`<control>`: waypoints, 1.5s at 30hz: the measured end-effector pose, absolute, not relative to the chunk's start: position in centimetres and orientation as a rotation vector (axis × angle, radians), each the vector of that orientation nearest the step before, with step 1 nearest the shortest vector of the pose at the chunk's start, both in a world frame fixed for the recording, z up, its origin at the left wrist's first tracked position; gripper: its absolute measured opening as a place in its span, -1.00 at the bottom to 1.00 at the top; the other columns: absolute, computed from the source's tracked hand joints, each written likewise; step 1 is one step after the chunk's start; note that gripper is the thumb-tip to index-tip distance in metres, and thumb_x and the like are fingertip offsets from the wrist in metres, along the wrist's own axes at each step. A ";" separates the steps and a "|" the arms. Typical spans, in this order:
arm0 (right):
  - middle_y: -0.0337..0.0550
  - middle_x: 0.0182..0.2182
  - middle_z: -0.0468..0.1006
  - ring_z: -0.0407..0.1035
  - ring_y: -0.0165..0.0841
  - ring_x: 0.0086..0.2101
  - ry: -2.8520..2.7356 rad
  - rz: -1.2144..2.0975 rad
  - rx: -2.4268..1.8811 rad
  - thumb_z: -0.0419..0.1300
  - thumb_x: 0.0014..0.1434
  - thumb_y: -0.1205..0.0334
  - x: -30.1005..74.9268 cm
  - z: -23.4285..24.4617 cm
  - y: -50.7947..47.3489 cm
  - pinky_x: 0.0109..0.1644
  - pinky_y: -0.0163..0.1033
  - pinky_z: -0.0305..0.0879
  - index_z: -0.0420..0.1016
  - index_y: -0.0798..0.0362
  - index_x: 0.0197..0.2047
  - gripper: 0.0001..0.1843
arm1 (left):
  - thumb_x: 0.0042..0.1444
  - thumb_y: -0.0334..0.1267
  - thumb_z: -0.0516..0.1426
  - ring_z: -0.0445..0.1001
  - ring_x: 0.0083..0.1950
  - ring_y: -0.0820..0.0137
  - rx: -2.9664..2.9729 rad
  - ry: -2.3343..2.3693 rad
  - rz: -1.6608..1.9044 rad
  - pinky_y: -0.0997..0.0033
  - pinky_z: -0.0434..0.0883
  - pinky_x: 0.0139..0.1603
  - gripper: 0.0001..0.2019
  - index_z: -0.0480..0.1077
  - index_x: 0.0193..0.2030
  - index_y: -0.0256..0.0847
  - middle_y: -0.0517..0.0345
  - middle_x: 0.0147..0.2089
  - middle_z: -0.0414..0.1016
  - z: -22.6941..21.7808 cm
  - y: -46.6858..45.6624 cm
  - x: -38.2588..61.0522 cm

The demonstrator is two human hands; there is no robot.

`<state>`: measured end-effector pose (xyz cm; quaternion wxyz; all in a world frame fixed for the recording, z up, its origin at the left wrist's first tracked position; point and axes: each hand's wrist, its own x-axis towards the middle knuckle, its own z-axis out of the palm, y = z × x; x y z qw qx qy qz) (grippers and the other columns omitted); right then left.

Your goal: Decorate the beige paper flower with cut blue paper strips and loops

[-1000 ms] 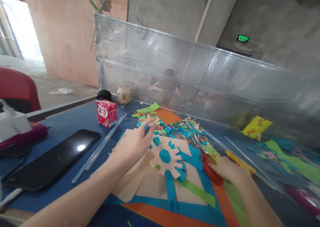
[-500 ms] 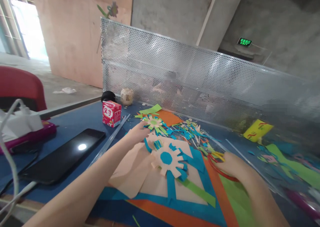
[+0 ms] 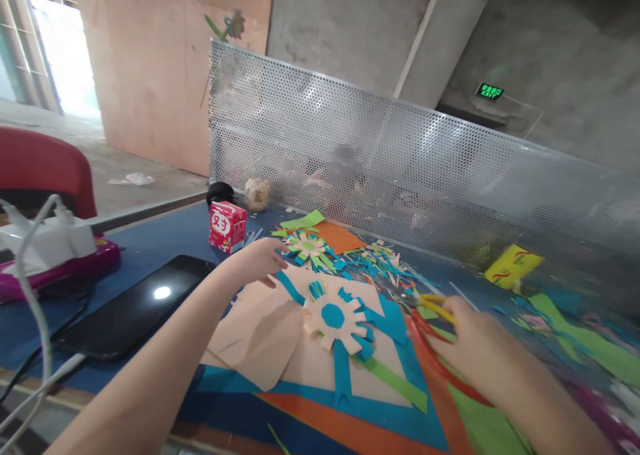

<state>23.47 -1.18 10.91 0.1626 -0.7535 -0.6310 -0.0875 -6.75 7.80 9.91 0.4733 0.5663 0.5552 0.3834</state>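
Observation:
My right hand is closed round the looped handles of scissors, one red and one yellow, with the blades pointing left. My left hand hovers over the back left edge of the peach sheets, its fingers apart and holding nothing. Just beyond its fingertips lies a small peach and green fringed flower. Between my hands a larger peach flower with a blue centre lies on the sheets, with a blue strip and a green strip below it.
A phone, a red drink carton and a power strip stand at left. Cut scraps cover the table's back middle. A perforated metal screen borders the far edge, near a yellow packet.
My left hand has drawn back left from the small flower, which stays on the table. My right hand has moved slightly with the scissors, whose blades now show more.

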 end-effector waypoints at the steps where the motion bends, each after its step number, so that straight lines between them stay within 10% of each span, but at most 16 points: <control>1: -0.10 -0.65 0.34 0.28 -0.16 -0.56 -1.808 -0.250 -2.084 0.16 -0.27 -0.15 21.6 10.6 -1.5 -0.54 -0.20 0.04 0.18 -0.03 -0.53 -0.61 | -0.42 -0.50 0.04 0.43 -0.51 0.22 1.381 1.358 0.940 0.28 0.39 -0.62 -0.64 0.34 -0.35 -0.26 0.02 -0.48 0.46 10.0 7.7 -6.8; 8: -0.17 -0.73 0.17 0.14 -0.30 -0.60 -1.689 -0.175 -1.592 0.24 -0.31 -0.10 11.9 8.0 -2.8 -0.58 -0.26 -0.03 0.12 -0.03 -0.63 -0.59 | -0.36 -0.46 0.11 0.48 -0.39 0.12 1.431 1.392 0.903 0.22 0.46 -0.49 -0.60 0.34 -0.24 -0.34 -0.05 -0.42 0.49 9.9 7.7 -6.7; 21: 0.12 -0.52 0.41 0.32 -0.07 -0.36 -2.116 -0.419 -2.134 0.06 -0.02 -0.04 9.0 8.4 -3.7 -0.48 -0.19 0.22 0.32 0.23 -0.34 -0.57 | -0.20 -0.48 0.12 0.51 -0.32 0.26 1.526 1.556 0.674 0.44 0.47 -0.36 -0.40 0.15 0.08 -0.41 -0.11 -0.24 0.50 10.9 7.3 -5.9; 45: 0.11 -0.46 0.46 0.36 -0.07 -0.34 -2.258 -0.216 -2.177 -0.06 -0.03 -0.16 12.0 12.4 -1.9 -0.43 -0.17 0.20 0.35 0.13 -0.29 -0.48 | -0.21 -0.45 0.13 0.50 -0.32 0.30 1.820 1.459 0.654 0.48 0.40 -0.42 -0.43 0.21 0.05 -0.37 -0.03 -0.30 0.54 10.3 7.6 -6.9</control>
